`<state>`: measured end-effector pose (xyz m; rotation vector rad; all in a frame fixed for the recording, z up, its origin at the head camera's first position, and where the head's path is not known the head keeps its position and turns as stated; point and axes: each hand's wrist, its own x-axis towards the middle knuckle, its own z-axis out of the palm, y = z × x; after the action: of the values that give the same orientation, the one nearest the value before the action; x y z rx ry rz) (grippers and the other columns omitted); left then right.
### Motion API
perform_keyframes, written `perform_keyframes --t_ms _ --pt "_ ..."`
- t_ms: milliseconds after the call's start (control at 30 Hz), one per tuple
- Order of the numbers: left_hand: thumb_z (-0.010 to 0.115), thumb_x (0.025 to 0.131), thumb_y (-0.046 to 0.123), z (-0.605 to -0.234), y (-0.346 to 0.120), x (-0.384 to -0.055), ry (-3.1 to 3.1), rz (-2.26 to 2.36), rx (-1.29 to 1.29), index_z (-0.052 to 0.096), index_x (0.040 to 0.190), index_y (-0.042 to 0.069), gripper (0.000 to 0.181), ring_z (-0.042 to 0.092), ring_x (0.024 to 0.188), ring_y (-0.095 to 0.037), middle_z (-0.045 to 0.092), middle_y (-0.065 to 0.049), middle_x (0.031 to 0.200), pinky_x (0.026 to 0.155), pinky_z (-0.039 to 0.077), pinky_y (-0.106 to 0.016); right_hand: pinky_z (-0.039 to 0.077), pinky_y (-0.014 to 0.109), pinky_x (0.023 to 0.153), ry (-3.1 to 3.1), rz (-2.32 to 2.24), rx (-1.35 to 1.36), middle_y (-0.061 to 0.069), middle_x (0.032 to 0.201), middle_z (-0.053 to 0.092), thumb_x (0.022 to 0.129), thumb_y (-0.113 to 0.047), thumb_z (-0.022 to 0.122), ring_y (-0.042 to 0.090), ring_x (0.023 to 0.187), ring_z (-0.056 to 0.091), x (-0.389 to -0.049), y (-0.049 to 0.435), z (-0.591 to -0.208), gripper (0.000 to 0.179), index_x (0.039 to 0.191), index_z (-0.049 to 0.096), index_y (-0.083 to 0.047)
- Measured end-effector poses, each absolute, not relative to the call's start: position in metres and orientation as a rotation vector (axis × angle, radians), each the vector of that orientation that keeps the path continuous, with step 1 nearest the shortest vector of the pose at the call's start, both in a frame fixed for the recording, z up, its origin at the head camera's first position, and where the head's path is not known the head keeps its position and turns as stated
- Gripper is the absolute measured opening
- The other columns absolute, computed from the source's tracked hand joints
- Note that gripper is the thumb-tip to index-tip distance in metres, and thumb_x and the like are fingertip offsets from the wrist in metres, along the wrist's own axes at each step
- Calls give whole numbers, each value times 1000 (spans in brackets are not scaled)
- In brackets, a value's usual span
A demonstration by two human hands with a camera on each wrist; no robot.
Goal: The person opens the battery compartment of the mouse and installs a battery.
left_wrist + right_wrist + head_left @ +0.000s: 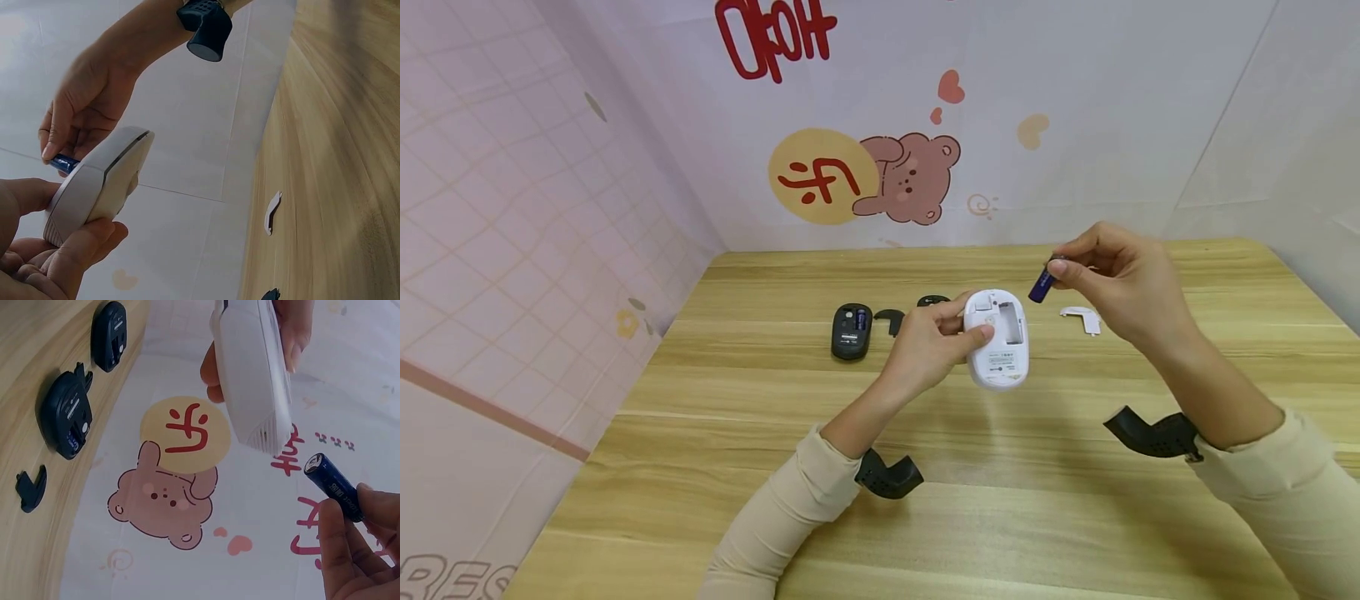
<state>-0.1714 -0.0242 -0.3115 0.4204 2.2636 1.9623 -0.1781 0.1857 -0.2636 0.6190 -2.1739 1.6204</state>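
Observation:
My left hand (928, 346) grips a white computer mouse (997, 367) above the table, its underside facing me, thumb on it. The battery compartment (1012, 323) is uncovered and no battery shows inside. To the right of the mouse, my right hand (1123, 283) pinches a dark blue battery (1042, 286) between thumb and fingers, apart from the mouse in the head view. The right wrist view shows one metal end of the battery (334, 487) pointing out from the fingertips. A white battery cover (1082, 318) lies on the table behind the right hand.
On the wooden table (760, 417), a black mouse (851, 333) lies underside up with a blue battery inside. Beside it is a black cover (891, 320). Another black mouse (933, 299) is partly hidden behind the left hand. A printed cloth (1075, 183) hangs behind the table.

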Motion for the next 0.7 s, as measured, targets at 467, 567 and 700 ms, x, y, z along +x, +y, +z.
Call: perform_keyframes --t_ms 467,567,700 --pt "70 83 8 -311 -22 -172 2246 1952 423 54 130 7 50 66 83 -13 68 -12 97 64 54 -26 48 13 58 -2218 1323 754 3 79 67 76 13 68 3 68 63 -172 166 -267 11 80 66 2" --pt "69 83 8 -310 -23 -171 2240 1954 429 53 130 7 50 66 84 -13 68 -12 99 65 54 -26 50 14 63 -2206 1260 794 5 80 66 74 13 70 2 71 62 -172 162 -270 12 78 66 2" --pt "69 83 7 -309 -24 -171 2231 1962 431 52 131 6 50 66 84 -13 68 -13 99 66 54 -26 50 14 63 -2186 1226 825 7 80 66 72 14 71 3 74 61 -171 160 -272 14 75 66 0"
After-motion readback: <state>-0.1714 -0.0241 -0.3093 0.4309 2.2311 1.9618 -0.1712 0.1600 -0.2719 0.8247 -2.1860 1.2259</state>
